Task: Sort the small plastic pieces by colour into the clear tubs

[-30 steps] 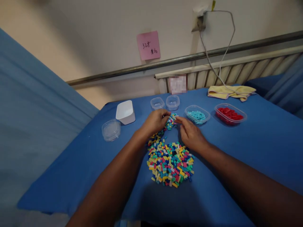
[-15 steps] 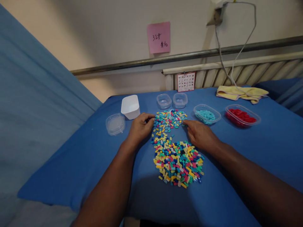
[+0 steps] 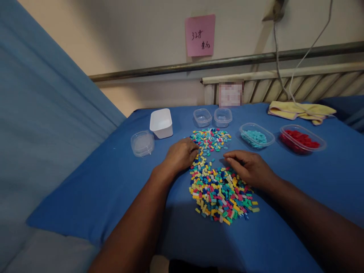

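A big heap of small mixed-colour bricks (image 3: 220, 193) lies on the blue cloth (image 3: 93, 189), with a smaller spread patch of bricks (image 3: 212, 138) behind it. My left hand (image 3: 182, 154) rests palm down at the left edge of the bricks, fingers curled with their tips among them. My right hand (image 3: 250, 167) lies palm down at the heap's right side, fingers stretched flat toward the left. Neither hand visibly holds a brick.
Behind the bricks stand two small clear tubs (image 3: 202, 117), (image 3: 223, 117), a tray of turquoise bricks (image 3: 256, 135) and a tray of red bricks (image 3: 302, 138). A white tub (image 3: 161, 123) and a round clear lid (image 3: 142, 143) sit at the left. A yellow cloth (image 3: 301, 110) lies at the back right.
Both hands drew back from the far patch toward me, to either side of the bricks. The far patch now lies spread out and uncovered. The view shifted left and down.
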Demonstrator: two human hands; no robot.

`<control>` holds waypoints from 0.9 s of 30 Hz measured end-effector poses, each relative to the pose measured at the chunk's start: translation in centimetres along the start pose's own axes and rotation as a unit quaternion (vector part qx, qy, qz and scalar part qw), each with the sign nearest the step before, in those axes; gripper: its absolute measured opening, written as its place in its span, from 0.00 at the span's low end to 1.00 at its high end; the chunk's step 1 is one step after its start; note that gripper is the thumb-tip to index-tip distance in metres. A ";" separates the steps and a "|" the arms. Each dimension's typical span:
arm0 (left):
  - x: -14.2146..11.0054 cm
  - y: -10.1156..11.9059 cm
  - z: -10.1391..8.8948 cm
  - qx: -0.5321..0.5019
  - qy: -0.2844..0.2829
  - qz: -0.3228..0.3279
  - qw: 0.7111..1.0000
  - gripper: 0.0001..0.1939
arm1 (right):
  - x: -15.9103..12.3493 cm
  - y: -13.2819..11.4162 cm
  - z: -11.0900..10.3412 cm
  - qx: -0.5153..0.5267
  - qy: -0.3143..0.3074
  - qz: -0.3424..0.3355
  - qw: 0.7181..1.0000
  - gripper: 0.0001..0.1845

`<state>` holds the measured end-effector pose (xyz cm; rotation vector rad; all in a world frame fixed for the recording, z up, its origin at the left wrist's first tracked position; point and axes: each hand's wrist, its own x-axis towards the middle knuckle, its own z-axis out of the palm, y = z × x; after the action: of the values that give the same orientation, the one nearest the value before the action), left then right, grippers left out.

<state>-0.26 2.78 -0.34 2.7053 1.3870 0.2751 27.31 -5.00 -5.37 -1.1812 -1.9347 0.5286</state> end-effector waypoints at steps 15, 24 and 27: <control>0.5 0.3 -0.4 0.083 -0.032 0.038 0.995 0.11 | 1.5 2.8 0.4 -0.087 0.106 0.026 0.990 0.14; 0.1 0.5 -0.2 0.056 -0.044 0.045 0.996 0.11 | 4.8 3.9 1.8 -0.200 0.021 -0.003 0.980 0.13; -0.2 0.5 -0.4 0.037 -0.045 0.054 0.997 0.12 | 4.8 3.7 1.6 -0.218 -0.008 -0.013 0.976 0.12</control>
<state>-0.04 2.31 0.10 2.8185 1.2542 0.1082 26.81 1.07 -6.87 -1.4188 -2.1411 0.0963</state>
